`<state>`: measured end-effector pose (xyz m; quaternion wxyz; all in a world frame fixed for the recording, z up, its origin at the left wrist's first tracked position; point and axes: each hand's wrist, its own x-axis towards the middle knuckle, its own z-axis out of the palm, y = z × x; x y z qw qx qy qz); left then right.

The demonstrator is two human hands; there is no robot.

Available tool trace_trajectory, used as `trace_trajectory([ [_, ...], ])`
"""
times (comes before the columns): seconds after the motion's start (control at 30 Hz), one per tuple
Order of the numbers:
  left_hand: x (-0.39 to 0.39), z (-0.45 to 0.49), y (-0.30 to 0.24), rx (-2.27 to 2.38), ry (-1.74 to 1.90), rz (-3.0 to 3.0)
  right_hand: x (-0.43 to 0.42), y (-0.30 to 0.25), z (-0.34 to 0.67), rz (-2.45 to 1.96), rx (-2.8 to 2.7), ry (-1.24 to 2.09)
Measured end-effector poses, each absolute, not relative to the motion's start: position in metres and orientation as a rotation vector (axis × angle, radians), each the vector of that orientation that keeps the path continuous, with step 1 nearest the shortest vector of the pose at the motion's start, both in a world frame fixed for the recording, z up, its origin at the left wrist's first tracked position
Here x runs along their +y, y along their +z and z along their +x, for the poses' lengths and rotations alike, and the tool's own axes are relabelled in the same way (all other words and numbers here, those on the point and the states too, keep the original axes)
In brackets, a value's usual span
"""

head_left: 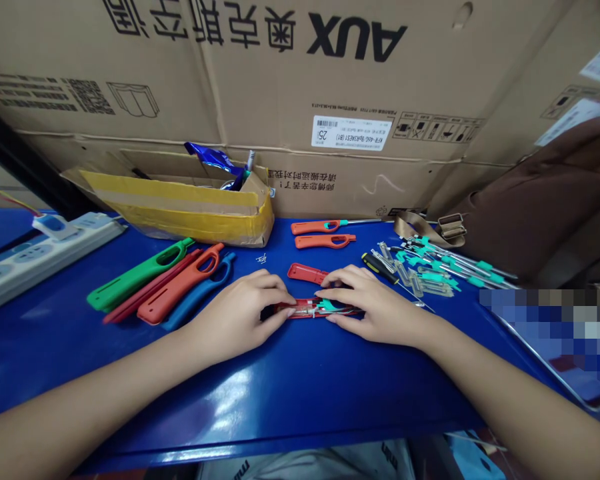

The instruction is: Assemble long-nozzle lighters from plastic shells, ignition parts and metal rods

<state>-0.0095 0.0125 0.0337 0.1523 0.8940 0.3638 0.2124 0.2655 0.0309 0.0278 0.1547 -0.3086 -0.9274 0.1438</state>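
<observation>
Your left hand [253, 310], thumb and fingertips pinched on the left end of an open red casing [305, 303], your right hand [370, 303], fingers curved and partly closed around its right end, the casing between them over the blue table [290, 387], a red half-shell [306, 272] just beyond.

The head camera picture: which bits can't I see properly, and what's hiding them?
All in the head view:
Red casing: partly covered by the left hand and right hand.
Cardboard box: its bottom is hidden by its front wall.
Flat device: partly covered by coarse pixel squares.
White bits: too small to identify.
Brown bag: cut off by the right edge.
</observation>
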Motion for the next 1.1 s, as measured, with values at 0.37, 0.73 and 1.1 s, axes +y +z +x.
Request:
trace_trajectory([
  [0.37, 0.016, -0.009, 0.028, 1.048, 0.656, 2.421, 0.022, 0.034, 0.266, -0.697, -2.854, 0.312],
  [0.73, 0.013, -0.006, 0.023, 1.015, 0.724, 2.488, 0.014, 0.039, 0.259, -0.764, -2.796, 0.164],
  [1.1, 0.011, -0.003, 0.019, 1.007, 0.768, 2.454, 0.019, 0.037, 0.263, -0.832, -2.736, 0.408],
])
